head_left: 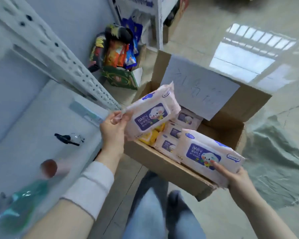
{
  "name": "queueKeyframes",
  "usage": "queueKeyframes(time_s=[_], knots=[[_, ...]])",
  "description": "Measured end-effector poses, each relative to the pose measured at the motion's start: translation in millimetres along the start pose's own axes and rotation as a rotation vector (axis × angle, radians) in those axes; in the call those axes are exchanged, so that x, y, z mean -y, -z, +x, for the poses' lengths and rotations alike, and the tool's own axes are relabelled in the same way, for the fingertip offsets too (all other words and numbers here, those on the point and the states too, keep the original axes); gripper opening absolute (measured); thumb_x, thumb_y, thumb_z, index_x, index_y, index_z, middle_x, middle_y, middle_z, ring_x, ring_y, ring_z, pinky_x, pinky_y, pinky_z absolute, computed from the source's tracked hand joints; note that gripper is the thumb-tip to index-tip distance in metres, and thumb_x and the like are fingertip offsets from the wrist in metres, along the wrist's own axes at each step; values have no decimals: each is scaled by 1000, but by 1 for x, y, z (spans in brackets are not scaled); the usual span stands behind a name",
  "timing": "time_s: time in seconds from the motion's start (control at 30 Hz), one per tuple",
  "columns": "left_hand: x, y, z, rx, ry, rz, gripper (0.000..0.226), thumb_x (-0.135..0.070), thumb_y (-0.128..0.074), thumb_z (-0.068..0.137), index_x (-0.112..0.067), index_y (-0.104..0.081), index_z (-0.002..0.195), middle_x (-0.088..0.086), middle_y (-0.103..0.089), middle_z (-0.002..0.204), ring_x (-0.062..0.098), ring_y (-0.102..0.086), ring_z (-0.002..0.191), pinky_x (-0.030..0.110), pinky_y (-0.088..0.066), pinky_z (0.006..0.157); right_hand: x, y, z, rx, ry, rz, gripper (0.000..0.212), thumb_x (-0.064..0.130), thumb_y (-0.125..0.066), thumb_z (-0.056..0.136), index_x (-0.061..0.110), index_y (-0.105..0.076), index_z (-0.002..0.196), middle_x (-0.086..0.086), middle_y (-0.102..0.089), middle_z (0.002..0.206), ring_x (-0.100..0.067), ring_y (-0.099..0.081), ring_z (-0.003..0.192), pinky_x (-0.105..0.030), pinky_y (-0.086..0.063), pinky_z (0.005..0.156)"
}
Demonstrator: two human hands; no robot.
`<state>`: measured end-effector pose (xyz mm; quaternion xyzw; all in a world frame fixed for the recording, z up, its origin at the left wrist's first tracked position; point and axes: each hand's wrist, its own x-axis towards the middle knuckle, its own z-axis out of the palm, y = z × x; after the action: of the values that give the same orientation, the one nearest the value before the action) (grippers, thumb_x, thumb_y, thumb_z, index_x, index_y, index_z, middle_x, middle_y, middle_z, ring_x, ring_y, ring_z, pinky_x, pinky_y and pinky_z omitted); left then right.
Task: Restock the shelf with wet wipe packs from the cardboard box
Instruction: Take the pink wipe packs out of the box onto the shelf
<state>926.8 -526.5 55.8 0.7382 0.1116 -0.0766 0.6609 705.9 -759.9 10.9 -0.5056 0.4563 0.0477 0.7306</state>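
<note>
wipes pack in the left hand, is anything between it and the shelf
Nothing visible blocks it. The pack, held by the left hand, hangs right beside the shelf. A small black item and a brown-capped bottle lie on the shelf, but bare board lies nearest the pack.

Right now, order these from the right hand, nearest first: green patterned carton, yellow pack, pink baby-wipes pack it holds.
1. Pink baby-wipes pack, in the right hand.
2. Yellow pack, inside the brown cardboard box.
3. Green patterned carton, on the floor beyond.
</note>
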Motion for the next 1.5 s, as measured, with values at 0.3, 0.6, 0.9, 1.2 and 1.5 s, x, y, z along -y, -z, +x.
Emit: queueKeyframes(time_s=[0.3,0.6,0.9,1.2,1.5], knots=[[-144,238,-115,-517,-235,-159,15,-31,-72,76,-26,-63,65,-13,-66,59,8,-59,58,35,-49,63,92,-175,-131,470,234,-92,45,28,-73,59,22,-64,103,-1,-73,101,-23,-70,90,-37,-60,71],[-180,514,-192,-930,-400,-182,19,-25,-69,80,-26,-54,68,-19,-62,57,-9,-53,49,14,-45,53,63,-388,-267,867,262,-77,46,27,-72,65,17,-61,108,-6,-73,103,-22,-71,92,-33,-59,67],[-135,724,-216,-1080,-216,-235,20,-22,-67,82,-23,-54,67,-14,-62,55,-6,-54,39,12,-44,41,-7,-584,-353,987,231,-292,42,23,-72,63,12,-60,103,-4,-76,90,-19,-73,81,-27,-57,59],[-126,849,-167,-1180,-145,-262,16,-22,-66,83,-23,-55,71,-2,-60,72,14,-56,61,28,-47,59,-26,-765,-381,1164,378,-479,20,14,-62,77,15,-62,97,5,-75,83,-10,-71,72,-26,-59,62],[-141,979,-82,-1094,-210,-117,17,-23,-64,83,-25,-55,70,-5,-61,72,9,-58,59,27,-49,60,-64,-941,-394,1046,556,-588,39,19,-70,80,15,-55,116,-6,-65,114,-24,-65,97,-40,-55,81]])
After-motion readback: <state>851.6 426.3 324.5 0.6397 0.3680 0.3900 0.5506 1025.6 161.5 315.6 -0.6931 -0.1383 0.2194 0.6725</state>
